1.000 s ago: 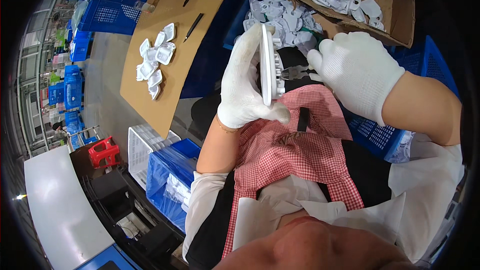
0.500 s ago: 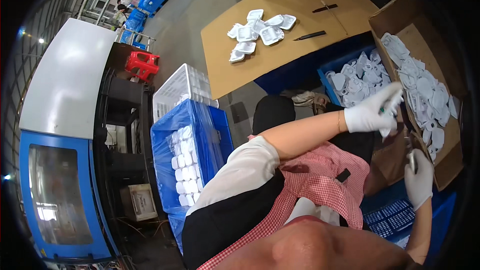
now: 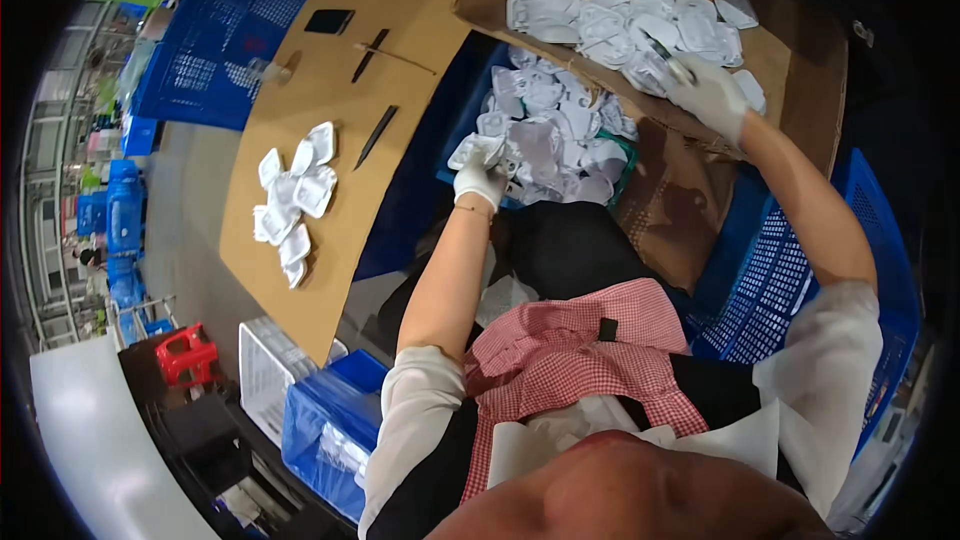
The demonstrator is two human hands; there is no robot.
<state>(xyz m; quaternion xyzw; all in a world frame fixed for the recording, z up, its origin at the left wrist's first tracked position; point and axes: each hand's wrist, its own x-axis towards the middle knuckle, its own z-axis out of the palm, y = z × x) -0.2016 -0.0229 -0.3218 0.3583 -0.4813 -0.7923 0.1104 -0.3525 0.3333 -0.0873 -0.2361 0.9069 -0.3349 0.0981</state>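
White-gloved left hand (image 3: 481,186) curls round a white plastic part (image 3: 474,149); the right hand (image 3: 710,95) grips pliers (image 3: 661,51).

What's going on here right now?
A person is working with both gloved hands. The left hand touches a white plastic piece at the left side of a blue bin heaped with white parts. The right hand holds a metal tool at the white pieces in a cardboard box. More parts lie clustered on the brown table.
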